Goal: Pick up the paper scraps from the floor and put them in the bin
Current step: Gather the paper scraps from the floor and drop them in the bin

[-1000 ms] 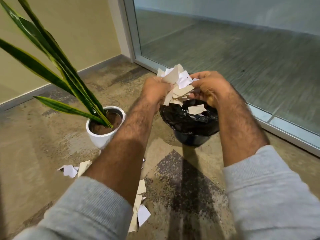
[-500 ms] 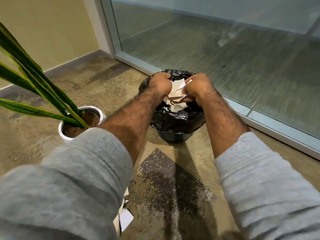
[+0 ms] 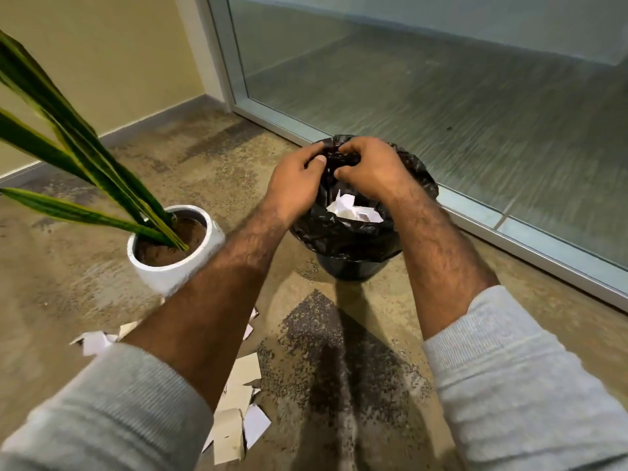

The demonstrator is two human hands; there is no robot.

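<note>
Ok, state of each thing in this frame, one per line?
bin: upright, black liner open
scraps in bin: lying inside the liner
floor scraps: not yet picked up
left hand: over bin, no paper visible
right hand: over bin, no paper visible
plant pot: upright

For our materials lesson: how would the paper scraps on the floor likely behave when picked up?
The scraps look thin and flat, so probably light and floppy. Lying flush on the floor, their edges may be hard to pinch. Overlapping pieces would likely slide apart.

Counted: two hands (image 3: 295, 188), one bin (image 3: 353, 239), one pot (image 3: 176, 266), one plant (image 3: 85, 147). Scraps (image 3: 238, 416) on floor (image 3: 68, 266): several, overlapping, exact number unclear. More scraps in bin.
</note>
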